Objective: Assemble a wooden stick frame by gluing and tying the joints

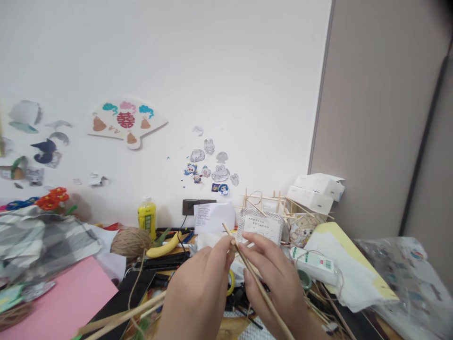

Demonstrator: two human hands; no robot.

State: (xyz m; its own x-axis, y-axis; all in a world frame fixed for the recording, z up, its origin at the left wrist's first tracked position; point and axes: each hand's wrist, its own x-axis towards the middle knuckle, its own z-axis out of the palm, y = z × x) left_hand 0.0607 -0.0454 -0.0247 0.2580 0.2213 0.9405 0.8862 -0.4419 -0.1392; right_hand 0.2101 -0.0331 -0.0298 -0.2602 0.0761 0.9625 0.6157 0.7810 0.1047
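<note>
My left hand is closed around thin wooden sticks, which stick out behind it toward the lower left. Slanting across in front of my right hand is another slim wooden stick, held between its thumb and fingers. The two hands almost meet, and this stick crosses the round end of a left-hand stick at my fingertips. Whether the sticks are joined there I cannot tell. A strand of brown twine hangs beside the left-hand sticks. Behind the hands stands a frame of thin sticks.
At the back left are a twine ball, a yellow bottle and a banana-shaped object. Pink paper covers the left side. To the right lie a white-and-green box, yellow paper and clear plastic. A wall rises behind.
</note>
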